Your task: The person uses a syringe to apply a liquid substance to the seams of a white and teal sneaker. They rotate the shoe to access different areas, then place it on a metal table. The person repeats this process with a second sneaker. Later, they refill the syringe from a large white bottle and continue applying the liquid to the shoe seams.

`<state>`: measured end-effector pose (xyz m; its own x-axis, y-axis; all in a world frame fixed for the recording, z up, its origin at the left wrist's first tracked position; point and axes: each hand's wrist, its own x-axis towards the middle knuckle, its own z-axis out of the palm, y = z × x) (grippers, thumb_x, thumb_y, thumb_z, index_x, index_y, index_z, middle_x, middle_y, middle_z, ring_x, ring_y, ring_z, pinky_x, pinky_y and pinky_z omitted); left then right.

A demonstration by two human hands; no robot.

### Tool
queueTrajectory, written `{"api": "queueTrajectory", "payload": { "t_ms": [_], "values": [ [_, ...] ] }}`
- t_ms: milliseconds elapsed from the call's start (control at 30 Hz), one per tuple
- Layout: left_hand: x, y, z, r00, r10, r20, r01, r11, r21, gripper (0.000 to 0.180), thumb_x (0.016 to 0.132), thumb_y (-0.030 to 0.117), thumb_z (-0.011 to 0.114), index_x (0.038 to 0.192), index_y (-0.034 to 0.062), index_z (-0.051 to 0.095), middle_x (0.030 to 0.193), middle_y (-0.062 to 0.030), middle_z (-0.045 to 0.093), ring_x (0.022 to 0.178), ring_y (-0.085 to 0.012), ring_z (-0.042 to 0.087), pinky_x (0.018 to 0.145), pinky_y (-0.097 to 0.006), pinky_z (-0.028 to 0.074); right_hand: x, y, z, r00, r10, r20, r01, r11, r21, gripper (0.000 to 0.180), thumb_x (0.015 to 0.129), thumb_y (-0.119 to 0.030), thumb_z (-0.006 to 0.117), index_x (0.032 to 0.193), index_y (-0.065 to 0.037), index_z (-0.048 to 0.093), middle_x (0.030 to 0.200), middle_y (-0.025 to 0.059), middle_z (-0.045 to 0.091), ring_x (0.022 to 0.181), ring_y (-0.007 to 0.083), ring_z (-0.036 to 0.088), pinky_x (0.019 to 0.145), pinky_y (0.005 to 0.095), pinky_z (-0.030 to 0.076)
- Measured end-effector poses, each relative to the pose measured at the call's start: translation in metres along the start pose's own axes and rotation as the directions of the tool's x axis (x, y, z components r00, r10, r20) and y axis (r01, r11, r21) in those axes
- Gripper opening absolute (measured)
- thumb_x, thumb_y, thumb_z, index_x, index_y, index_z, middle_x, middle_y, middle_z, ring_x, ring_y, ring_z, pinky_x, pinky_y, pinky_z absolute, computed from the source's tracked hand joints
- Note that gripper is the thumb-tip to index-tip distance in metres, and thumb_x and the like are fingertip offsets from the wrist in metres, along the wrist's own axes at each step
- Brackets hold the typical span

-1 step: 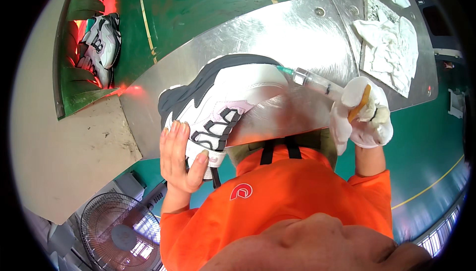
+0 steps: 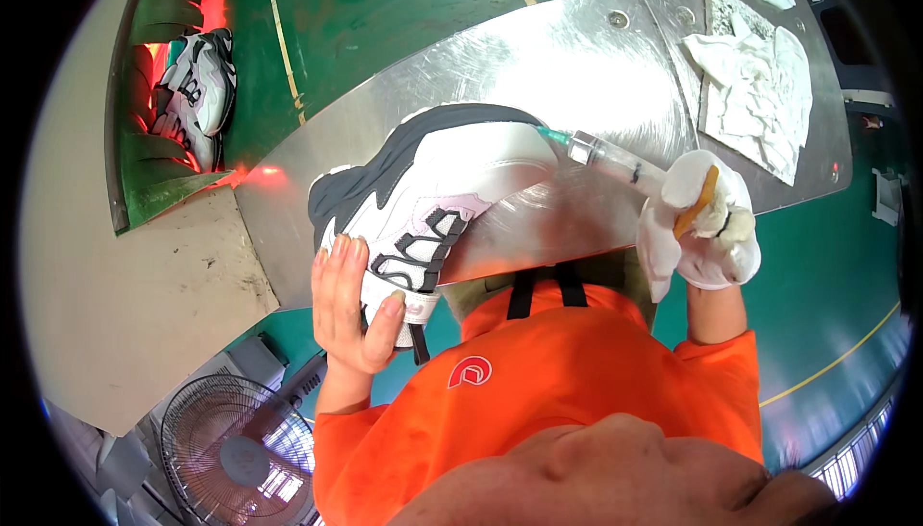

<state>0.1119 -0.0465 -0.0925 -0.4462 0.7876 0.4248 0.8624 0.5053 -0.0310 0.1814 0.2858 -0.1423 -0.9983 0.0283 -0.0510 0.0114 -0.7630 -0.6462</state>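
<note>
Holding a clear syringe (image 2: 620, 162), contents indistinct, is the right hand (image 2: 707, 223).

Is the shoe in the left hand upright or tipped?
Tipped: the shoe is side-up, its dark sole turned toward the picture's upper left.

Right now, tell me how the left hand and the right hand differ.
The left hand is bare; the right hand wears a white covering. The left hand grips the shoe by its heel end; the right hand holds a clear syringe, its green tip at the shoe's toe end. Both hands come out of orange sleeves.
</note>
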Motion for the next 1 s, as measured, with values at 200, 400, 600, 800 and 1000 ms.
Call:
{"api": "queueTrajectory", "payload": {
  "t_ms": [200, 400, 600, 800, 1000],
  "values": [
    [-0.002, 0.0, 0.003, 1.0, 0.005, 0.002, -0.005, 1.0, 0.012, 0.031, 0.093, 0.015, 0.055, 0.122, 0.014, 0.043, 0.121, -0.0266, 0.057, 0.109, -0.0435, 0.059, 0.092, -0.056, 0.046, -0.012, 0.014, -0.001, 0.994, -0.103, 0.024, 0.099, 0.988, 0.12, 0.072, 0.066, -0.038, 0.082, 0.103, 0.016, 0.053, 0.064, 0.0169, 0.056, 0.047, 0.0291, 0.058, 0.034, 0.0354, 0.048],
    [-0.002, 0.004, 0.003, 1.0, 0.006, -0.009, -0.006, 1.0, 0.006, 0.033, 0.093, 0.014, 0.057, 0.123, 0.0146, 0.044, 0.122, -0.0263, 0.057, 0.11, -0.0435, 0.058, 0.093, -0.056, 0.046, -0.022, 0.015, 0.006, 0.994, -0.103, -0.049, 0.108, 0.986, 0.125, 0.071, 0.067, -0.034, 0.081, 0.108, 0.016, 0.052, 0.07, 0.0198, 0.056, 0.053, 0.0296, 0.059, 0.034, 0.0364, 0.049],
    [-0.004, 0.003, 0.005, 0.999, 0.03, -0.033, -0.029, 0.999, 0.017, 0.033, 0.092, 0.013, 0.058, 0.122, 0.0129, 0.045, 0.122, -0.0271, 0.057, 0.11, -0.0433, 0.058, 0.092, -0.056, 0.046, -0.023, 0.005, 0.026, 0.997, -0.061, -0.041, 0.066, 0.991, 0.118, 0.053, 0.067, -0.015, 0.074, 0.106, 0.013, 0.053, 0.067, 0.0189, 0.057, 0.055, 0.0272, 0.06, 0.042, 0.0342, 0.051],
    [0.002, 0.004, 0.004, 1.0, 0.013, -0.019, -0.013, 1.0, -0.002, 0.03, 0.091, 0.011, 0.058, 0.119, 0.0134, 0.048, 0.122, -0.027, 0.057, 0.111, -0.0432, 0.058, 0.093, -0.055, 0.046, -0.03, -0.008, 0.057, 0.986, 0.017, -0.167, -0.051, 0.978, -0.203, 0.047, 0.056, 0.011, 0.059, 0.103, 0.008, 0.057, 0.068, 0.0134, 0.059, 0.06, 0.0193, 0.06, 0.053, 0.0285, 0.051],
    [0.023, -0.006, -0.008, 0.997, -0.049, 0.061, 0.056, 0.99, -0.129, 0.034, 0.082, 0.011, 0.065, 0.114, 0.012, 0.053, 0.124, -0.0284, 0.055, 0.111, -0.0443, 0.058, 0.093, -0.054, 0.046, -0.027, -0.003, 0.056, 0.995, -0.047, -0.087, 0.011, 0.926, -0.378, 0.056, 0.05, 0.014, 0.064, 0.105, 0.008, 0.06, 0.075, 0.0088, 0.062, 0.065, 0.0142, 0.061, 0.059, 0.0257, 0.052]
  ]
}}
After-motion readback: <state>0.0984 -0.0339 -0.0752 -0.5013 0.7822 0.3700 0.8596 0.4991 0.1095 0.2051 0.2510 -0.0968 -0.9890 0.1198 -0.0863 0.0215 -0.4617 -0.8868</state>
